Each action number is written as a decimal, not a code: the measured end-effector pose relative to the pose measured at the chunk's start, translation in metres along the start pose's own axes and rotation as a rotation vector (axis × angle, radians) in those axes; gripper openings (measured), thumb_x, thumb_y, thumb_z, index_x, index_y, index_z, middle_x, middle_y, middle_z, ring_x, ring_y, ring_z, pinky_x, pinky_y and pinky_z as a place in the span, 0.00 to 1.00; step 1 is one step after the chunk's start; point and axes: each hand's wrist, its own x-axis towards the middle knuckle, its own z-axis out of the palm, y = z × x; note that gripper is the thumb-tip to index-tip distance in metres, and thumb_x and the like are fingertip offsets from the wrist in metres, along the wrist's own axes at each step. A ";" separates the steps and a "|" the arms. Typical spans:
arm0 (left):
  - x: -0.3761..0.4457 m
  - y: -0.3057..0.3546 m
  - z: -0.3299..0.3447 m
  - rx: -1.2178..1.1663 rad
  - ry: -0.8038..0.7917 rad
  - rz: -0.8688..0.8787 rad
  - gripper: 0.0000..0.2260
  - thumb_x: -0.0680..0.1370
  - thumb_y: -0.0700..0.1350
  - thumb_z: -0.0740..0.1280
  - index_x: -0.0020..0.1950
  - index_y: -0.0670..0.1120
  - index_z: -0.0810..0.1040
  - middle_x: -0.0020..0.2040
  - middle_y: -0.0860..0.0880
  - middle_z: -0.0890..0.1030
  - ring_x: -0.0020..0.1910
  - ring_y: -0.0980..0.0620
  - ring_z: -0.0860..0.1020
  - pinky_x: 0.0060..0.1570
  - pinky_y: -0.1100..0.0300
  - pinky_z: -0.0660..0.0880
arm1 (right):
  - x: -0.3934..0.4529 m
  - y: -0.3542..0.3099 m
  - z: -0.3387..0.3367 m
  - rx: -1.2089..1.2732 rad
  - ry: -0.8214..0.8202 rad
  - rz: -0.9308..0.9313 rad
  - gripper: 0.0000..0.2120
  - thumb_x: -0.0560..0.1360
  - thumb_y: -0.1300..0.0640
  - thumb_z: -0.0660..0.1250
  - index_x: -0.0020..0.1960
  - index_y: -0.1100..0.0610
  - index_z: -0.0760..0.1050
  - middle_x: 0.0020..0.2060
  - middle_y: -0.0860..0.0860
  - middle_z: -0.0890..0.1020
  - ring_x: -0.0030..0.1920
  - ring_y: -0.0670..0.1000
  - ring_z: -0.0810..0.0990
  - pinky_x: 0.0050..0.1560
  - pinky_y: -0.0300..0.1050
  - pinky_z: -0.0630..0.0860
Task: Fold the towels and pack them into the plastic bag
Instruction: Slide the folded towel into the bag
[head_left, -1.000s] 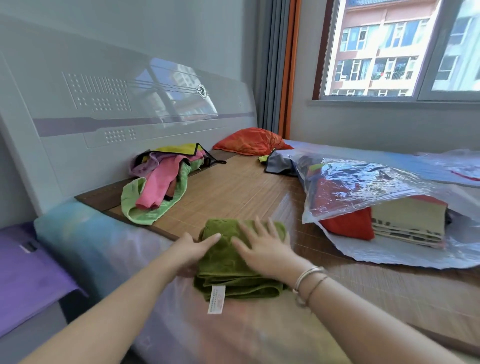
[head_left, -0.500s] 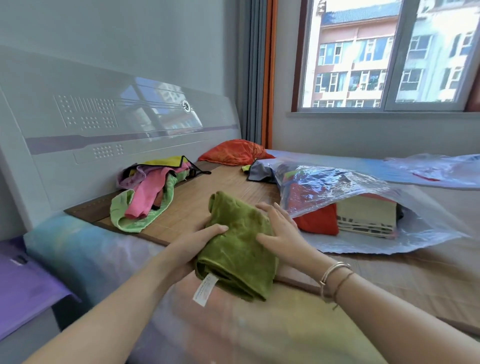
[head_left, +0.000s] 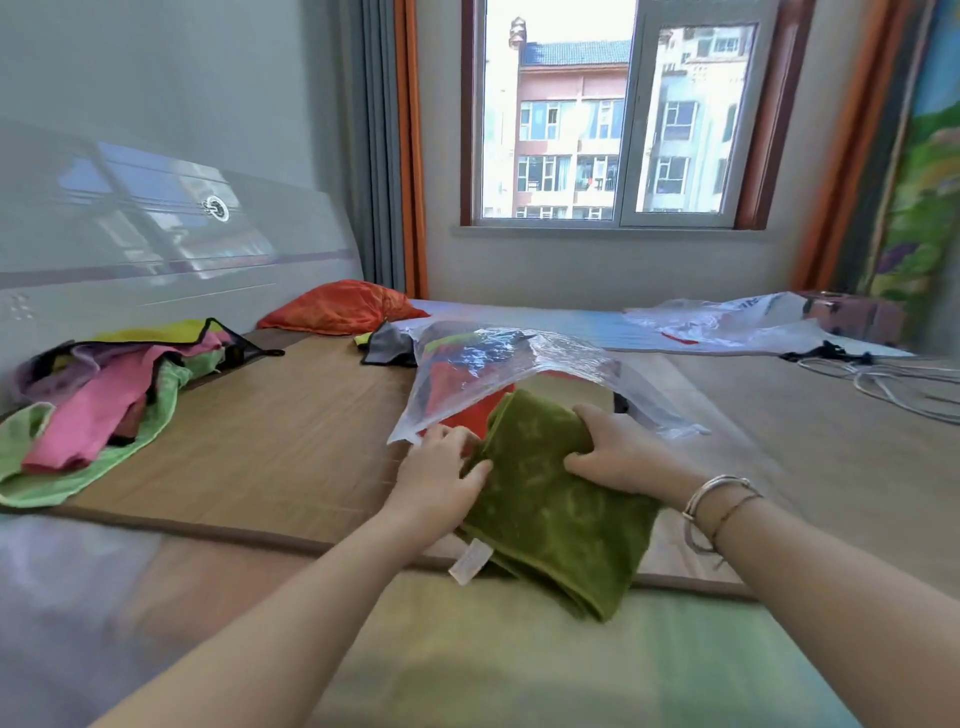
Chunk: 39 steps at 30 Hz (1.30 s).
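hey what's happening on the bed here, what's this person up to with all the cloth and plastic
A person is packing towels. Both hands hold a folded green towel at the mouth of a clear plastic bag: the left hand grips its near-left edge, the right hand grips its far side. The bag already holds something red. A pile of unfolded towels lies by the headboard on the left.

Both hands, left hand (head_left: 441, 480) and right hand (head_left: 618, 457), gripping folded green towel (head_left: 556, 509) (white tag showing), plastic bag (head_left: 498, 364) mouth
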 end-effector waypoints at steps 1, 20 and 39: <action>0.008 0.001 0.005 0.139 0.136 0.052 0.08 0.78 0.46 0.65 0.56 0.48 0.78 0.62 0.48 0.73 0.63 0.48 0.69 0.63 0.56 0.66 | 0.005 0.006 0.004 -0.079 0.100 0.007 0.09 0.74 0.51 0.64 0.52 0.49 0.67 0.44 0.49 0.77 0.46 0.51 0.77 0.46 0.47 0.76; 0.117 -0.033 0.009 0.267 0.458 0.328 0.33 0.74 0.29 0.61 0.75 0.55 0.66 0.73 0.62 0.66 0.53 0.53 0.81 0.44 0.67 0.73 | 0.186 0.004 0.057 -0.554 0.574 -0.137 0.14 0.80 0.57 0.59 0.65 0.58 0.70 0.61 0.56 0.77 0.61 0.57 0.75 0.61 0.50 0.71; 0.112 -0.071 0.025 -0.390 0.424 0.083 0.13 0.83 0.45 0.58 0.61 0.44 0.80 0.41 0.61 0.75 0.35 0.54 0.74 0.28 0.66 0.63 | 0.210 -0.005 0.149 -0.395 0.225 -0.339 0.37 0.76 0.35 0.55 0.76 0.38 0.37 0.78 0.47 0.38 0.76 0.61 0.33 0.66 0.77 0.55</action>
